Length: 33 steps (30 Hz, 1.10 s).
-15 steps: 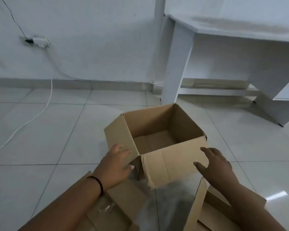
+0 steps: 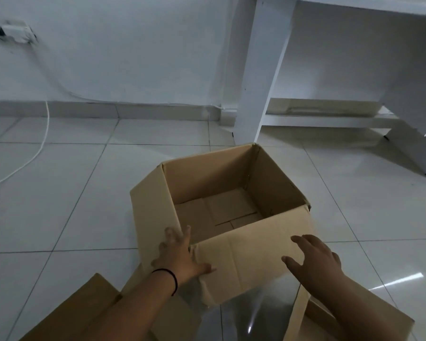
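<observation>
An open, empty brown cardboard box [image 2: 251,257] stands on the tiled floor in front of me, one corner turned toward me. My left hand [image 2: 180,254], with a black band at the wrist, reaches to the box's near left corner with spread fingers, the thumb lying against the near wall. My right hand [image 2: 315,262] hovers with spread fingers just before the right part of that wall; contact is unclear.
Flat cardboard pieces [image 2: 84,308] lie at the lower left, and more cardboard [image 2: 330,321] at the lower right. A white desk leg [image 2: 258,77] and low shelf [image 2: 330,119] stand behind the box. A white cable [image 2: 38,148] runs from a wall socket [image 2: 15,33] across the floor.
Both hands have moved forward toward the box's near side. My left hand now reaches the near left corner. The view sits closer to the box.
</observation>
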{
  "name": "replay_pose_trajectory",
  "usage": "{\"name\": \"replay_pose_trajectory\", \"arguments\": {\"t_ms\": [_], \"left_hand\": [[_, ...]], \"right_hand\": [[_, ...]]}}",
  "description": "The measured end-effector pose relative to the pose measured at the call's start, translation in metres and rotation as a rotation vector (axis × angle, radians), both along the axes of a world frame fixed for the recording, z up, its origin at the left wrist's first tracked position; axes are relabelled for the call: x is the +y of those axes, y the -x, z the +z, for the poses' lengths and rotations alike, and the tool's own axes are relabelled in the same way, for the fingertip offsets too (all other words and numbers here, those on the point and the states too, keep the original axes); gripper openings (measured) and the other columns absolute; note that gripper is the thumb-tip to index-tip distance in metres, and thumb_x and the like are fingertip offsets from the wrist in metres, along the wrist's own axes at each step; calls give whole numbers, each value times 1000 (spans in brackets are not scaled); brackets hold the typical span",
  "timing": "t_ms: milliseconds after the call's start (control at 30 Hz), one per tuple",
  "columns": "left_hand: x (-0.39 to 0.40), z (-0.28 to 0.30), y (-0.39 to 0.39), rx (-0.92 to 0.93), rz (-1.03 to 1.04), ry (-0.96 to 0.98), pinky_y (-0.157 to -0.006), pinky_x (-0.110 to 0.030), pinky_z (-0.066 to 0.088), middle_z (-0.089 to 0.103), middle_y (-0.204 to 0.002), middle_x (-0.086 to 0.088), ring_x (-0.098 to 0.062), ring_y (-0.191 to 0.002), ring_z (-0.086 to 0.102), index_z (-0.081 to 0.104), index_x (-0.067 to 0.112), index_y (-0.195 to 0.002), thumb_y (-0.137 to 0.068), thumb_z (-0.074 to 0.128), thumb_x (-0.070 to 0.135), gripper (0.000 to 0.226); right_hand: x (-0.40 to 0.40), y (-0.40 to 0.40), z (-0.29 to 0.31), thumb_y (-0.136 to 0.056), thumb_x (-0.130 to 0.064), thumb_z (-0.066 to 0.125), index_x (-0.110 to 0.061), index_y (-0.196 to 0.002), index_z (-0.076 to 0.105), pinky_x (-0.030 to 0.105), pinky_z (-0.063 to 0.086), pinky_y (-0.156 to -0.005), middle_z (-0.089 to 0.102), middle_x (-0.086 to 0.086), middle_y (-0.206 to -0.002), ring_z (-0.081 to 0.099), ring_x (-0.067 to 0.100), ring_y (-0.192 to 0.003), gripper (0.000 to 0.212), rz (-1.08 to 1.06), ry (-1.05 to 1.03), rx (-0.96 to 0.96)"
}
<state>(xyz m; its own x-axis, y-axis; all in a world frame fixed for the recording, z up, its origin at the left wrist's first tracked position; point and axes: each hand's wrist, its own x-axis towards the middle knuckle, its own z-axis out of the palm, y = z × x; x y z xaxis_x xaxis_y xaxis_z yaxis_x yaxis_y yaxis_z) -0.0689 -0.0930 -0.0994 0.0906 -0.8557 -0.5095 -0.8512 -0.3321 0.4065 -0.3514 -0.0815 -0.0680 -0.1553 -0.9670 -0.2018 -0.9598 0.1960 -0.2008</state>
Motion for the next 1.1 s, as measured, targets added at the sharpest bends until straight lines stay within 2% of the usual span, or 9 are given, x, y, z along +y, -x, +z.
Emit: {"name": "replay_pose_trajectory", "arguments": {"t_ms": [100,167,233,367,467,767,833,933,1100], "left_hand": [[-9,-7,11,-66,5,-6,-103,-49,41,-2,-154,-14,-38,-130,37,27,24,-144,-52,67,74,113],[-16,-9,17,-75,29,55,-91,-41,49,21,-142,-14,-31,-105,55,56,12,-117,-60,67,68,80],[-22,-11,17,-37,64,101,-86,-32,49,34,-131,-13,-24,-91,57,63,7,-101,-71,68,57,58],[-28,-15,10,11,60,150,-91,-26,46,39,-130,-14,-22,-90,58,65,6,-86,-84,63,40,34],[-35,-19,3,-26,54,148,-94,-28,46,39,-133,-16,-27,-100,60,67,2,-92,-88,59,37,36],[-47,-28,-10,-93,-20,105,-77,-21,40,50,-111,-12,-22,-94,59,63,2,-99,-90,54,40,41],[-51,-28,-16,-87,-30,87,-75,-20,39,49,-92,-6,-20,-87,56,63,2,-92,-89,56,39,38],[-55,-28,-23,-80,-56,80,-67,-21,35,27,-68,5,-14,-77,45,38,18,-57,-87,58,39,42],[-58,-31,-41,-74,-54,126,-65,-22,34,36,-75,0,-15,-74,46,31,21,-54,-86,59,40,47]], "right_hand": [[-12,8,-5,-82,-55,56,-30,-138,40,47,31,-110,40,0,-146,39,24,-133,63,-21,-35,2],[-18,15,-9,-82,-53,59,-29,-140,37,47,32,-110,38,3,-148,39,26,-134,67,-38,-58,-19],[-25,21,-11,-81,-47,63,-25,-143,34,46,39,-108,33,8,-150,42,29,-132,71,-71,-66,-100],[-42,31,-16,-80,-39,69,-22,-147,24,44,44,-102,22,13,-155,51,31,-124,83,-97,-63,-152],[-58,37,-22,-79,-38,71,-25,-149,16,48,40,-105,14,15,-158,41,36,-133,90,-86,-64,-157],[-97,55,-43,-64,-43,83,-22,-150,5,50,34,-109,4,10,-160,26,34,-141,118,-123,-71,-190],[-109,52,-43,-60,-43,85,-21,-150,2,49,35,-108,7,8,-160,28,33,-141,124,-106,-82,-205],[-121,43,-45,-59,-39,86,-16,-148,16,46,48,-96,36,11,-146,48,31,-124,116,-72,-65,-238],[-126,22,-45,-66,-44,80,-6,-130,42,37,52,-83,48,12,-123,59,28,-99,83,-106,-78,-134]]}}
